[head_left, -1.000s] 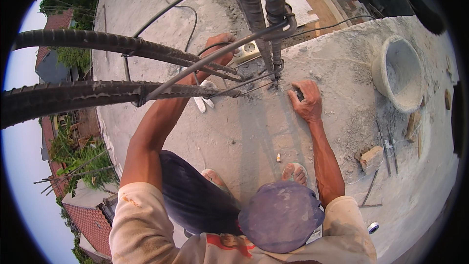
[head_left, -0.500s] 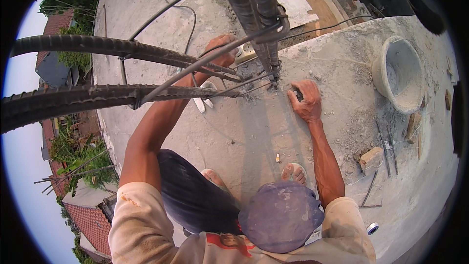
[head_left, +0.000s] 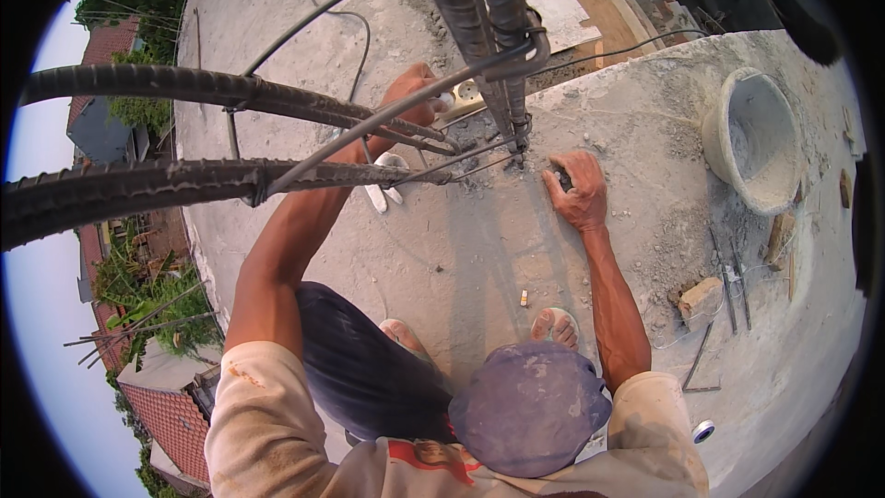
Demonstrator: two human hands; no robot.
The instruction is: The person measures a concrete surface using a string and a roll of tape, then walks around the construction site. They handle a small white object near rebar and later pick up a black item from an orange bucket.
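Note:
My left hand [head_left: 410, 95], partly behind the rebar, is closed at the end of a cream socket strip [head_left: 464, 100]. A small white plug-like piece [head_left: 444, 102] shows at its fingertips, against the strip. My right hand [head_left: 581, 190] rests on the concrete slab [head_left: 415, 249], right of the foot of the upright rebar [head_left: 502, 46]. Its fingers and thumb are curled round a dark grey spot I cannot make out. Beneath my left forearm lies a white glove-like piece [head_left: 380, 194].
Long ribbed bars [head_left: 138, 186] tied with wire cross in front from the left. A mortar-crusted bucket [head_left: 756, 143] stands at the right, near a broken brick [head_left: 701, 301] and thin steel rods [head_left: 731, 281]. A black cable [head_left: 364, 37] and wooden boards [head_left: 590, 0] lie farther off. The slab's edge drops away left.
My left hand has shifted slightly at the socket strip, and more of the white piece at its fingertips shows. My right hand stays in place.

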